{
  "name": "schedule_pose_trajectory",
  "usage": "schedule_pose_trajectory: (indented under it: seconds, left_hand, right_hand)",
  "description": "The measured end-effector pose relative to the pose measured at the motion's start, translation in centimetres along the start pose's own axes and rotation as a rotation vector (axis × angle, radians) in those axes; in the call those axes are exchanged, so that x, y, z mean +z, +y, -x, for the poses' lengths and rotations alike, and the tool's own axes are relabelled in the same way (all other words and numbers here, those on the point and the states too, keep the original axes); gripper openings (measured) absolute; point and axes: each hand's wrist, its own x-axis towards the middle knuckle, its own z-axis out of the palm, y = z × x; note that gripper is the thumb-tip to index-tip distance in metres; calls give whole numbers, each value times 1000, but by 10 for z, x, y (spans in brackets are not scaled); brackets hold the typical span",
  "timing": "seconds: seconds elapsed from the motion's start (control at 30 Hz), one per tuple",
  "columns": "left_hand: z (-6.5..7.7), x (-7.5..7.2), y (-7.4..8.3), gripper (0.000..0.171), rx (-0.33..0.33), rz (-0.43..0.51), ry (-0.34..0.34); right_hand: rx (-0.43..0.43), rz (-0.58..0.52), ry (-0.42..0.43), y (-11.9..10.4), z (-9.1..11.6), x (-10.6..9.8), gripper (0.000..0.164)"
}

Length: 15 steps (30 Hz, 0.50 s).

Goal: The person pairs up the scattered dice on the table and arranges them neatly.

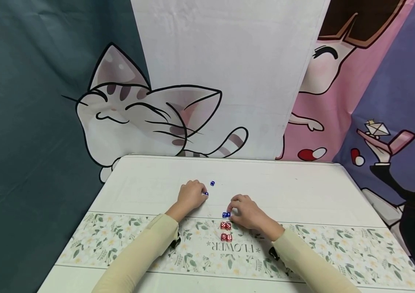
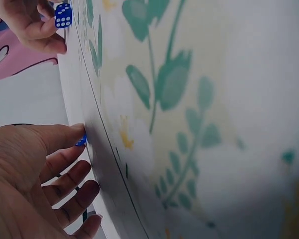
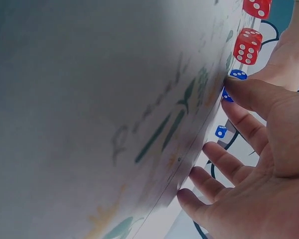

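Observation:
My left hand point(image 1: 191, 194) is over the white part of the table, pinching a blue die point(image 2: 80, 141) between thumb and index finger; its other fingers spread loosely. To the right, my right hand point(image 1: 247, 211) has thumb and index finger at another blue die point(image 3: 227, 94), which the thumb partly hides. Directly beside that one sits a second blue die point(image 1: 224, 214), making a pair. Nearer to me are two pairs of red dice, one pair point(image 1: 223, 225) just below the blue pair and the other point(image 1: 223, 237) closer still. A single blue die point(image 1: 212, 183) lies beyond my left hand.
The white table point(image 1: 302, 183) carries a printed flower band point(image 1: 324, 248) with lettering across its front half. Behind its far edge hangs a cloth backdrop point(image 1: 236, 61) with cartoon figures. Both forearms in pale sleeves point(image 1: 145, 252) reach in from the front.

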Motion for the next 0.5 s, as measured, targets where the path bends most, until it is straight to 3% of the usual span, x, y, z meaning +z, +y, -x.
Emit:
schedule_pose_trajectory:
  seconds: [0.2,0.5]
  left_hand:
    - [4,2,6,11,41,-4,0]
    - [10,2,19,14,71,-4,-37]
  right_hand:
    - [17,0,-14,0,-1,-2,11]
    - [-25,-17,0,2,-1,-2,11]
